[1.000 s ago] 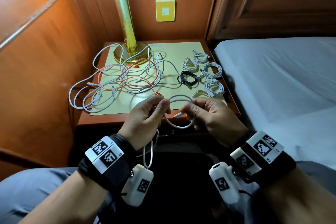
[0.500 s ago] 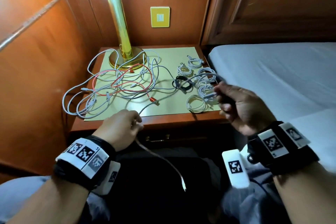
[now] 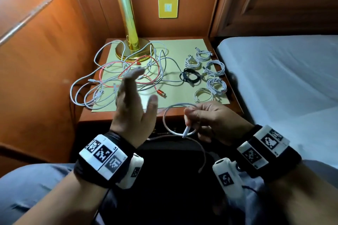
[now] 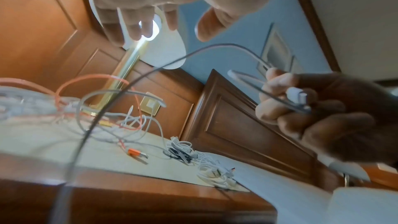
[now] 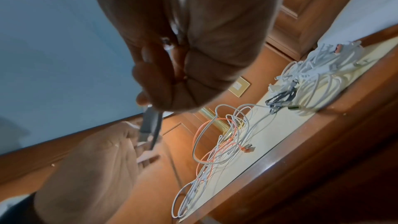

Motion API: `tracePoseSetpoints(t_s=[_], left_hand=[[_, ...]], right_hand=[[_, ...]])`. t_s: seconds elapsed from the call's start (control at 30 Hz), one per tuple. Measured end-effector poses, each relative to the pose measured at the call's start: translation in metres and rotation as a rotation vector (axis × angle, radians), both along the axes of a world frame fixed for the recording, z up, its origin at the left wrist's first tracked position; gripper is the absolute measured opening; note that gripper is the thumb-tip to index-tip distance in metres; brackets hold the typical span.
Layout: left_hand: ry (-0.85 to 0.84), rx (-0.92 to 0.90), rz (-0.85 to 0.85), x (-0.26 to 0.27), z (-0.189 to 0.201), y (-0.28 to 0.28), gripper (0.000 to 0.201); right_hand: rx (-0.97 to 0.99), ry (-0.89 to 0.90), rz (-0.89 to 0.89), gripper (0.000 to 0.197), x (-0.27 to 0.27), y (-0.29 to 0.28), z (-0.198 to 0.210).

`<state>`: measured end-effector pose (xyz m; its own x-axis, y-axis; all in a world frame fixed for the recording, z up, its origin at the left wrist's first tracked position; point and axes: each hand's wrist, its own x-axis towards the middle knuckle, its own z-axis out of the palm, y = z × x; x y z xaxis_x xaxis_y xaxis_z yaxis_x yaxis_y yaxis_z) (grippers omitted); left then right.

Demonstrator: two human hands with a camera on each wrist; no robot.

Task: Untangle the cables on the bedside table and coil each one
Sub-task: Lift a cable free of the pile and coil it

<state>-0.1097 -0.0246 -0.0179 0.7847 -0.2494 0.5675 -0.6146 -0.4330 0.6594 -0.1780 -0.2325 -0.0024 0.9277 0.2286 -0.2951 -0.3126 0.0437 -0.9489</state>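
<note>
My right hand (image 3: pixel 206 120) pinches a white cable (image 3: pixel 165 115) bent into one loop in front of the bedside table (image 3: pixel 102 117); its plug (image 3: pixel 186 131) points down and the loose tail (image 3: pixel 202 153) hangs over my lap. In the left wrist view the same hand (image 4: pixel 301 108) grips the cable (image 4: pixel 215 47) and plug (image 4: pixel 298 94). My left hand (image 3: pixel 133 104) is raised with fingers straight, holding nothing, left of the loop. A tangle of white and red cables (image 3: pixel 117 76) lies on the table's left. Several coiled white cables (image 3: pixel 215 84) and one black coil (image 3: pixel 190 76) lie at the right.
A brass lamp (image 3: pixel 128 23) stands at the back of the table with cables round its base. A yellow mat (image 3: pixel 175 51) covers the tabletop. The bed (image 3: pixel 283 78) runs along the right. Wood panelling closes the left and back. A red plug (image 3: pixel 161 93) lies near the front.
My right hand came back from the coils at the right to the table's front, holding a looped white cable. My left hand let go of the cable and rose with fingers spread.
</note>
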Motion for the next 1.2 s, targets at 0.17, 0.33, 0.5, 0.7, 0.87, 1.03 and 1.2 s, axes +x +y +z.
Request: tracePoseSetpoints(t_s=[0.17, 0.33, 0.5, 0.7, 0.87, 1.03, 1.2], left_hand=[[0.14, 0.165, -0.387, -0.012, 0.002, -0.005, 0.051], [0.416, 0.229, -0.379, -0.005, 0.001, -0.002, 0.027], [0.417, 0.198, -0.368, -0.002, 0.004, -0.006, 0.03], [0.505, 0.109, -0.396, -0.002, 0.001, -0.006, 0.029], [0.635, 0.083, -0.448, -0.004, -0.001, -0.008, 0.031], [0.758, 0.059, -0.457, -0.004, -0.009, -0.009, 0.042], [0.568, 0.11, -0.387, 0.004, -0.01, -0.007, 0.033]], right_hand=[[-0.18, 0.006, 0.098, 0.032, -0.007, 0.011, 0.001], [-0.079, 0.04, 0.019, 0.03, -0.002, 0.003, 0.003], [0.091, 0.097, -0.026, 0.029, -0.001, 0.002, 0.003], [0.125, 0.115, -0.131, 0.025, -0.003, 0.008, 0.001], [0.148, 0.116, -0.197, 0.023, -0.001, 0.007, -0.004], [0.13, 0.058, -0.229, 0.027, 0.001, 0.013, -0.007], [0.15, 0.033, -0.206, 0.029, 0.001, 0.013, -0.006]])
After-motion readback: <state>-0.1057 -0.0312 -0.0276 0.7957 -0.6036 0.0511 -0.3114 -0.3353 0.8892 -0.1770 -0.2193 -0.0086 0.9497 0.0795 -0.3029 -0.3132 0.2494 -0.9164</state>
